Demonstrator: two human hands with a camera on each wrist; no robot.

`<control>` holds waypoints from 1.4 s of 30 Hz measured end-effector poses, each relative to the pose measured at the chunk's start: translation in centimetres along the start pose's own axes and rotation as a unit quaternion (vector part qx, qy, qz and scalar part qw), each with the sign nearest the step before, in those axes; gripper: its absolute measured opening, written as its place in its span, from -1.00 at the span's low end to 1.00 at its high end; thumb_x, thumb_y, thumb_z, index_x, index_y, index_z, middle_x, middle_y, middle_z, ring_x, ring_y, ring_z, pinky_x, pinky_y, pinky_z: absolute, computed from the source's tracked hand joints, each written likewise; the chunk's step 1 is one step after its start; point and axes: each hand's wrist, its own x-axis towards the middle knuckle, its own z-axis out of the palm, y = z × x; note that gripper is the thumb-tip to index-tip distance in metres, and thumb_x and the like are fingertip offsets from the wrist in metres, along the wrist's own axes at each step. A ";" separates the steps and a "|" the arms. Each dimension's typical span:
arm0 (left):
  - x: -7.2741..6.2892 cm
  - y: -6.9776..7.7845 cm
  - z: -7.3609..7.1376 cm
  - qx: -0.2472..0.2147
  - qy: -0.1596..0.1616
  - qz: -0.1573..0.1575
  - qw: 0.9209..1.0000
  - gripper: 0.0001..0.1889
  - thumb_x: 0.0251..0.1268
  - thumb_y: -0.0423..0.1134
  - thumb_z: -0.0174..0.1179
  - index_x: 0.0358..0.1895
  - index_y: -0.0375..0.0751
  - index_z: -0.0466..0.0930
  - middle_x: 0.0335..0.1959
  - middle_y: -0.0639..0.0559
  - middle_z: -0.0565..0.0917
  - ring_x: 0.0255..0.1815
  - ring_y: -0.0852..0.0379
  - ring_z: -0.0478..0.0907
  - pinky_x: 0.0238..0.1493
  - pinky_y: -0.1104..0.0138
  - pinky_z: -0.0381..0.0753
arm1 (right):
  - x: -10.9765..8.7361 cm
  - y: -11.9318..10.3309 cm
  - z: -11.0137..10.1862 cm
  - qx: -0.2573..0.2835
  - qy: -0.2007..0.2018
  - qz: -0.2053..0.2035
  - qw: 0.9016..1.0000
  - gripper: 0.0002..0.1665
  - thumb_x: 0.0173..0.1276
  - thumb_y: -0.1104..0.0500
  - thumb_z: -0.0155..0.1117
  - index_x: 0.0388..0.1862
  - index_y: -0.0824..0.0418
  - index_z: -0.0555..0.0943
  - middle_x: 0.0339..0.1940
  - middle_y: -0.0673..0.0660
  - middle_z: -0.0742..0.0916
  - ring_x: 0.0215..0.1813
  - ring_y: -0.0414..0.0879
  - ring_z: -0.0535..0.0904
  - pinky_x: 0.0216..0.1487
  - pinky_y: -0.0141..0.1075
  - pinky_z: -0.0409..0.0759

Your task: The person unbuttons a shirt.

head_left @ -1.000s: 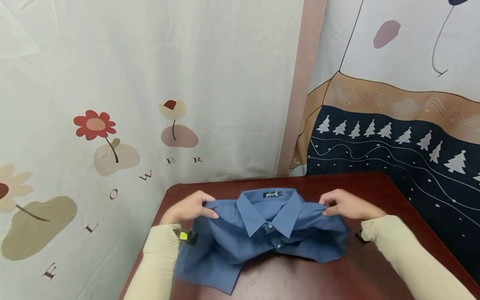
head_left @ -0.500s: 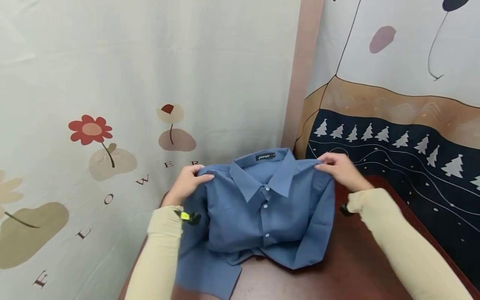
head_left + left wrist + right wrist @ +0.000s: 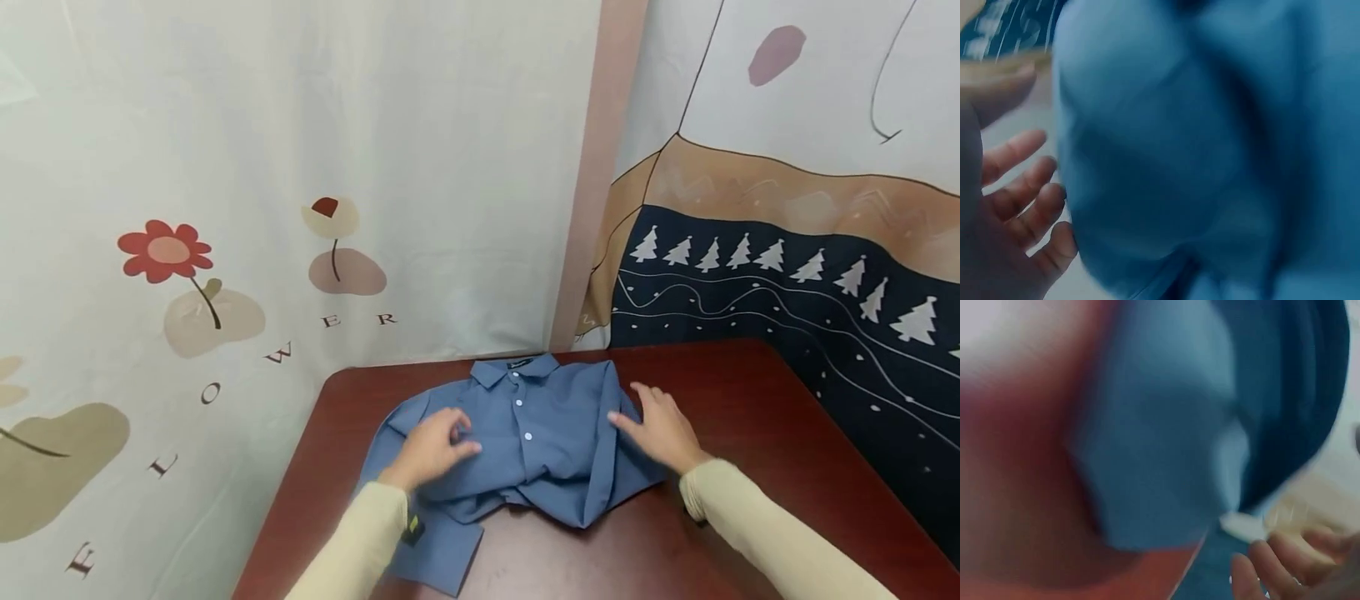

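Observation:
A blue button-up shirt lies on the dark red table, collar toward the far edge and its lower part bunched in folds. Over the shirt's left side my left hand hovers, fingers loosely bent and holding nothing. My right hand is at the sleeve on the right, with thumb and fingers spread apart and nothing gripped. One sleeve end reaches toward the near edge. In the left wrist view, blurred blue cloth fills most of the frame beside relaxed fingers. The right wrist view shows cloth away from the fingertips.
The table has rounded far corners. Behind it hangs a pale curtain printed with flowers and letters. A dark curtain panel with white trees hangs along the right side.
Both hands pinched the shirt's shoulders and raised them, then let go. The shirt now lies spread toward the far edge, and the hands have come back nearer and lower.

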 end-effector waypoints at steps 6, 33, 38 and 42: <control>-3.1 1.0 2.8 0.092 -0.037 0.050 0.994 -0.47 -0.12 0.17 0.50 -0.22 0.03 0.41 -0.49 0.19 0.37 -0.53 0.22 0.34 -0.52 0.31 0.39 | -5.5 -1.4 2.2 -0.080 -0.054 -0.042 0.994 0.15 0.10 -0.57 0.15 0.45 0.16 0.30 -0.07 0.22 0.56 -0.14 0.05 0.49 -0.20 0.03 0.52; -1.8 -2.3 0.1 0.043 -0.031 0.034 0.998 -0.77 0.06 -0.29 0.43 -0.50 0.09 0.54 -0.59 0.22 0.36 -0.57 0.25 0.32 -0.50 0.32 0.37 | -1.2 0.4 -2.5 0.092 -0.179 -0.272 0.941 -0.63 0.10 0.40 0.34 -0.55 -0.07 0.46 -0.58 -0.23 0.42 -0.51 -0.33 0.34 -0.44 -0.41 0.40; -1.1 -2.8 -1.7 0.042 0.030 0.017 0.999 -0.78 0.02 -0.30 0.48 -0.48 0.06 0.59 -0.57 0.21 0.37 -0.55 0.22 0.34 -0.46 0.28 0.38 | 0.2 2.7 -8.3 0.090 -0.086 -0.212 0.969 -0.59 0.09 0.47 0.25 -0.43 -0.10 0.62 -0.49 -0.21 0.59 -0.45 -0.30 0.45 -0.39 -0.38 0.44; -0.8 -3.2 -2.6 0.061 0.080 -0.027 0.995 -0.80 0.01 -0.35 0.45 -0.44 0.04 0.63 -0.54 0.17 0.40 -0.51 0.17 0.37 -0.45 0.22 0.42 | 0.7 5.6 -12.8 0.051 -0.008 -0.127 0.991 -0.72 0.16 0.42 0.28 -0.33 0.04 0.69 -0.39 -0.03 0.69 -0.46 -0.22 0.46 -0.37 -0.34 0.43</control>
